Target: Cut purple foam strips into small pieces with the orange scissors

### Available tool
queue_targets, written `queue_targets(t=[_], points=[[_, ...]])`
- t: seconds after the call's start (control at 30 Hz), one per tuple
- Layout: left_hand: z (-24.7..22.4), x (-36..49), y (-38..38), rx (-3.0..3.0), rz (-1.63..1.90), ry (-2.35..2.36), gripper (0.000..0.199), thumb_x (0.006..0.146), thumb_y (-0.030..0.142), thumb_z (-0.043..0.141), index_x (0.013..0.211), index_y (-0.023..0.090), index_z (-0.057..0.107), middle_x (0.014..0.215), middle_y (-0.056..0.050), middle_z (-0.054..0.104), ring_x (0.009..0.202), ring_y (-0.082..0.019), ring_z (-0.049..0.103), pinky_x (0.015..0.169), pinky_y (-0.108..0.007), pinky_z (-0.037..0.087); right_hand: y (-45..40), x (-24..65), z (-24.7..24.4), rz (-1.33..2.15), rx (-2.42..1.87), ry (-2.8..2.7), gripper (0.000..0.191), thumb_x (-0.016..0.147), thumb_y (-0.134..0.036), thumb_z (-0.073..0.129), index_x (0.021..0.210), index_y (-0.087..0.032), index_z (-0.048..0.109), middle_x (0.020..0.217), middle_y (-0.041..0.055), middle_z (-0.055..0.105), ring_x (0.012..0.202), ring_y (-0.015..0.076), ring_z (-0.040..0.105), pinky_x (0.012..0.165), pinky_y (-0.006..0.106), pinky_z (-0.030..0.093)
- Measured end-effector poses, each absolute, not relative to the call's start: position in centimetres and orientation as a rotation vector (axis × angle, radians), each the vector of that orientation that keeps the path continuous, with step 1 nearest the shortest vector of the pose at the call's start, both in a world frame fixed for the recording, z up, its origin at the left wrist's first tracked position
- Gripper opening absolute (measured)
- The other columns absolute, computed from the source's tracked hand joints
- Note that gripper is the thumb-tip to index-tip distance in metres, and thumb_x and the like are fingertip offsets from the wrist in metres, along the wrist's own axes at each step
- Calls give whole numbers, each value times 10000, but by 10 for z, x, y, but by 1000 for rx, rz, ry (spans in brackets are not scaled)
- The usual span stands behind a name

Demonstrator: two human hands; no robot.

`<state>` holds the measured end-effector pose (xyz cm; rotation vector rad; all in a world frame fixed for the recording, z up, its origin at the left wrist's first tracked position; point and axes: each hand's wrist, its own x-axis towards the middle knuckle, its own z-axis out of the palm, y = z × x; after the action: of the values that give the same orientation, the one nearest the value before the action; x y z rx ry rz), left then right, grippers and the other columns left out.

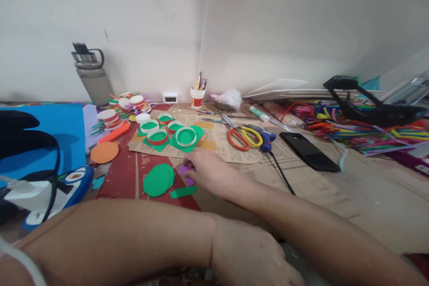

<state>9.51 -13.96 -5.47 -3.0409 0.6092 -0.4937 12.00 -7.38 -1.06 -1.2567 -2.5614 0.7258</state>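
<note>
Paper piece (183,170), flat and purple, pinched mid-frame by the right hand (205,171): light pressure should prevent creasing; bottom-centre left hand (253,252), grip unclear.

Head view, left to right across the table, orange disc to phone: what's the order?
Orange disc → green discs → purple piece at the right hand's fingertips → scissors → phone.

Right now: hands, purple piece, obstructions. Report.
Right hand at purple piece, grip unclear. Left hand low, fingertips out of sight. Green strip close by, possibly in the way.
</note>
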Motion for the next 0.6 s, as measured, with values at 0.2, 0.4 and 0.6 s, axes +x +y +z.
queue_targets(t=[0.2,0.4,0.6], points=[[-47,95,-139,-3033,-344,585,277,832,207,517,621,303,668,774,-21,689,685,-119,641,631,-216,535,-80,121,-4,498,-1327,-2650,320,813,-447,687,918,-145,668,826,102,690,726,215,631,543,275,360],[-35,96,-140,-3003,-344,621,285,860,214,520,650,295,695,740,-7,694,683,-113,636,587,-215,519,-75,120,-7,534,-1276,-2744,218,847,-355,655,756,-157,676,712,61,659,620,158,580,519,266,318],[-38,97,-142,-2967,-544,647,330,856,176,507,584,283,661,702,-21,689,667,-118,645,530,-241,494,-71,121,-11,576,-1320,-2612,328,718,-386,783,901,-154,639,770,45,666,623,146,573,500,253,303]])
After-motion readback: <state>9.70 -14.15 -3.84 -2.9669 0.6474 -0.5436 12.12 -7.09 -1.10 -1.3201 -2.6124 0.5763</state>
